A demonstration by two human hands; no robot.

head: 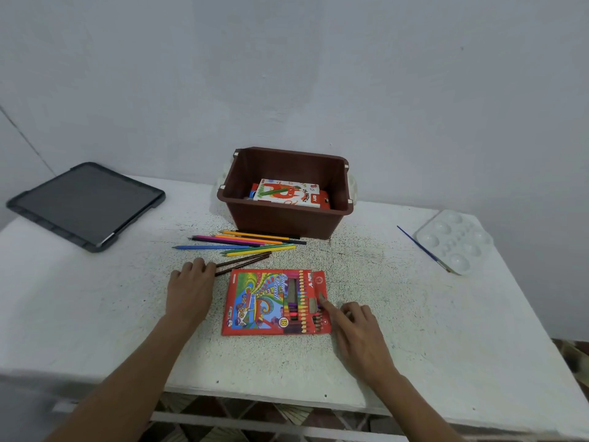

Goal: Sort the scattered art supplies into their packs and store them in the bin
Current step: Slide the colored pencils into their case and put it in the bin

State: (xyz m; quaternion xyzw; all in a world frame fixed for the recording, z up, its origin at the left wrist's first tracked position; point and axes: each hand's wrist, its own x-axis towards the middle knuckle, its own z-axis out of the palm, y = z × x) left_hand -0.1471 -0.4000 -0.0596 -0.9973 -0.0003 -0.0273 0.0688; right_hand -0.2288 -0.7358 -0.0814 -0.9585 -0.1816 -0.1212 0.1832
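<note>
About a dozen loose coloured wooden pencils (242,245) lie on the white speckled table (414,330), between the brown plastic bin (283,218) and the flat red cardboard pencil pack (255,301). The left hand (189,288) lies flat, and its fingers touch the ends of the dark brown pencils (245,263). The right hand (357,327) presses the pack's right side with a straight forefinger, the other fingers loosely curled. A white pastel box (288,193) lies in the bin.

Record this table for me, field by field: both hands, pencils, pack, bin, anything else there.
left hand: palm down at the ends of the brown pencils; grip unclear
right hand: index finger on the pencil pack's right end
loose pencils: lying between pack and bin
bin: holds an oil pastels pack
elsewhere: tablet left; palette and paintbrush right
</note>
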